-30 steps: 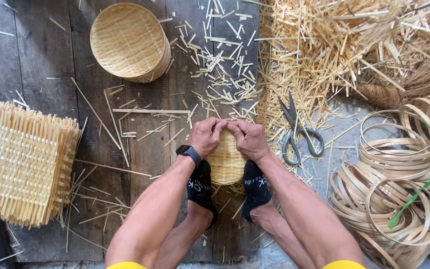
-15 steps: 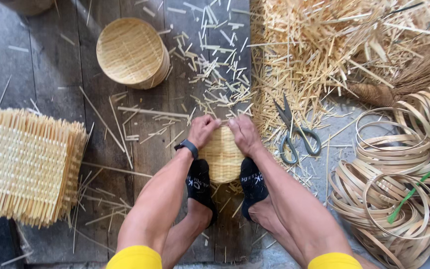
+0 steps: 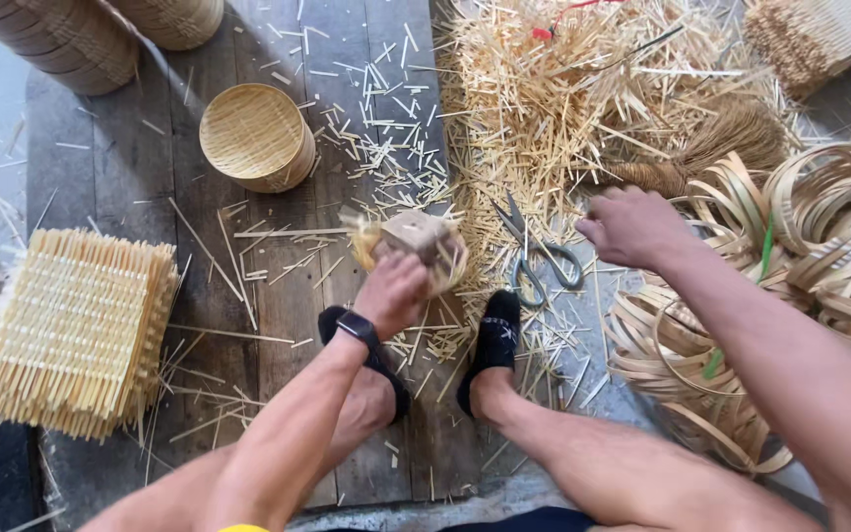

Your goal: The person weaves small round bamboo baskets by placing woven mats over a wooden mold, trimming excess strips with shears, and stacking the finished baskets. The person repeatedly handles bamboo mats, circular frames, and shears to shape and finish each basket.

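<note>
Now the left hand alone holds the small woven basket, its grip closed around the basket's near side and lifting it above the plank floor, just left of the scissors; the basket looks blurred and tilted, a pale flat base facing up. Half a second ago both hands pressed on it between the feet; since then the right hand has let go and moved to the right of the scissors, toward the coiled bamboo hoops, its fingers loosely curled and holding nothing that can be seen. The feet in dark socks sit below the scissors. Well to the left of the scissors lies the round finished basket, and further left the stack of square woven mats. Above the scissors spreads the heap of cut bamboo slivers. The view has also shifted, showing more of the hoops.
</note>
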